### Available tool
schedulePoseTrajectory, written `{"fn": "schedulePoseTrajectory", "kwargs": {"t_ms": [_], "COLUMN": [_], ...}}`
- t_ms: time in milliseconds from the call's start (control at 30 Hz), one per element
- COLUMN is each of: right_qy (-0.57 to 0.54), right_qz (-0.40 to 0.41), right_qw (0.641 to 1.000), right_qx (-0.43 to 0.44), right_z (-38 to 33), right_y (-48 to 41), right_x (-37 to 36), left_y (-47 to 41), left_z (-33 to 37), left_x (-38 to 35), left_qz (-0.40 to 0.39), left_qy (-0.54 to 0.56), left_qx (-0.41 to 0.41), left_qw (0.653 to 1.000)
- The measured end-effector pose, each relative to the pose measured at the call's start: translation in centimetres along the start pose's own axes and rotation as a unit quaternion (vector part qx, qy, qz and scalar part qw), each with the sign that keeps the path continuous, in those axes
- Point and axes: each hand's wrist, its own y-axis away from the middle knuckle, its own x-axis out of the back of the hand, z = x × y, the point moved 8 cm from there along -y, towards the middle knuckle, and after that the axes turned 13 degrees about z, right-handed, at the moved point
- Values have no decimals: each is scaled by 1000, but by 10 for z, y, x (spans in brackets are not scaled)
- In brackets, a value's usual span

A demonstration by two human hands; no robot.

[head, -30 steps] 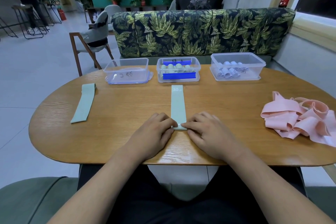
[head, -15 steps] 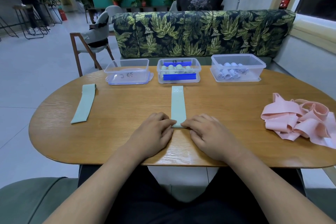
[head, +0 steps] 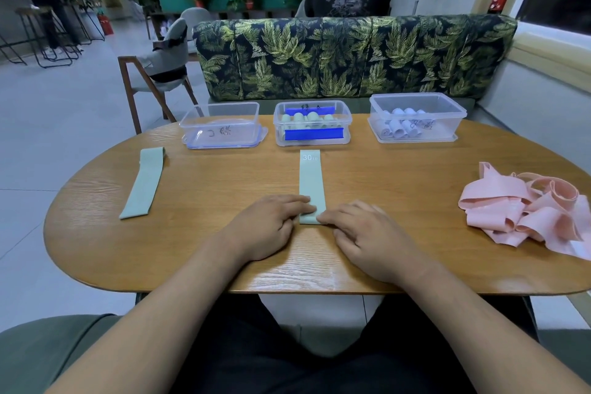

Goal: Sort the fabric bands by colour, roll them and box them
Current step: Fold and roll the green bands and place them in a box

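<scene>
Oval wooden bench (head: 399, 189), clock read with 12 at the far edge. Behind it at 12, a leaf-print sofa (head: 351, 57).

Loose heap of pink bands (head: 524, 211) at 3 o'clock, tangled, unrolled.

Three clear boxes in a row along the far edge:
- left box (head: 220, 120) at 11 o'clock, no bands seen inside, black marker writing on its front wall;
- middle box (head: 311, 103) at 12 o'clock, blue strip on its front, pale green rolls (head: 303, 118) inside;
- right box (head: 415, 96) at 1 o'clock, pale bluish-white rolls (head: 399, 128) inside.

Left hand (head: 271, 227) and right hand (head: 371, 240) at 6 o'clock, palms down, side by side, both on one band. Left hand: fingers bent, tips lying over the band's near end from the 9 o'clock side. Right hand: fingers bent, tips pinching the same end from the 3 o'clock side. Thumbs hidden. Both grip the band, neither is spread flat.

Green band (head: 311, 182): flat at bench centre, running from 6 toward 12, marked "30 LB" at its far end, just short of the middle box. Near end thickened between the fingertips.

Second green band (head: 144, 182): flat at 9 o'clock, well apart from both hands.
</scene>
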Motion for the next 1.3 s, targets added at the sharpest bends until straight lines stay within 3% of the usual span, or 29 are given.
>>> {"fn": "schedulePoseTrajectory", "kwargs": {"t_ms": [400,867,1300], "right_qy": [24,-89,-70], "right_qz": [-14,88,61], "right_qw": [1000,992,996], "right_qx": [-6,0,-5], "right_z": [9,8,14], "right_y": [-15,-26,-29], "right_x": [-6,3,-9], "left_y": [0,-2,0], "left_z": [-9,-11,-7], "left_x": [4,-1,0], "left_qz": [32,51,70], "left_qy": [42,-6,-24], "left_qx": [66,25,12], "left_qw": [996,998,997]}}
